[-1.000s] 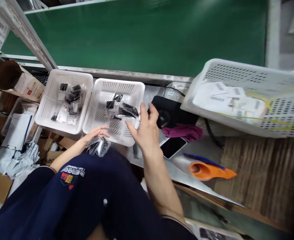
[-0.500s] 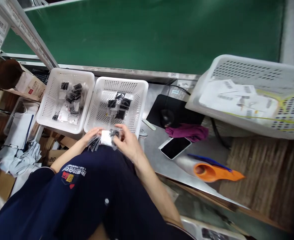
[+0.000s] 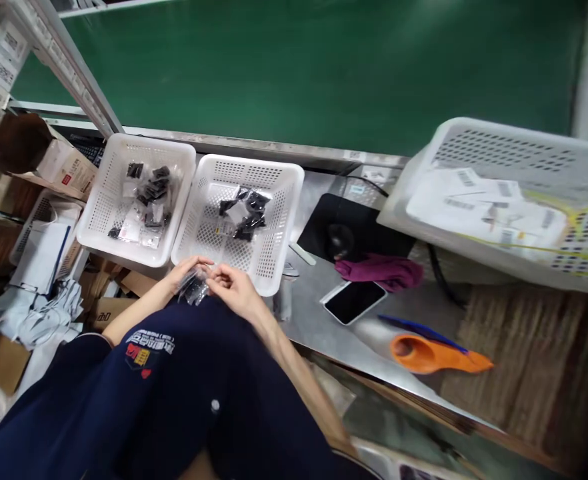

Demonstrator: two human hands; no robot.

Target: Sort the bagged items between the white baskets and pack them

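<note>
My left hand is closed around a bunch of small clear plastic bags with black pieces inside, close against the dark blue shirt. My right hand meets it from the other side, thumb and fingers pinched at the edge of the bunch; exactly what they grip is partly hidden. Just beyond both hands is a white perforated basket, holding a pile of similar bags, one with a white face on top. A second white basket to its left holds more bags with black parts.
A green conveyor belt runs along the back. On the metal table lie a mouse pad, a purple cloth, a phone and an orange tool. A large basket with labelled white packets stands right; cartons stand left.
The white-faced bag that was between my hands now lies on the pile in the middle basket. My right hand has moved left to the bunch in my left hand. The view has shifted slightly.
</note>
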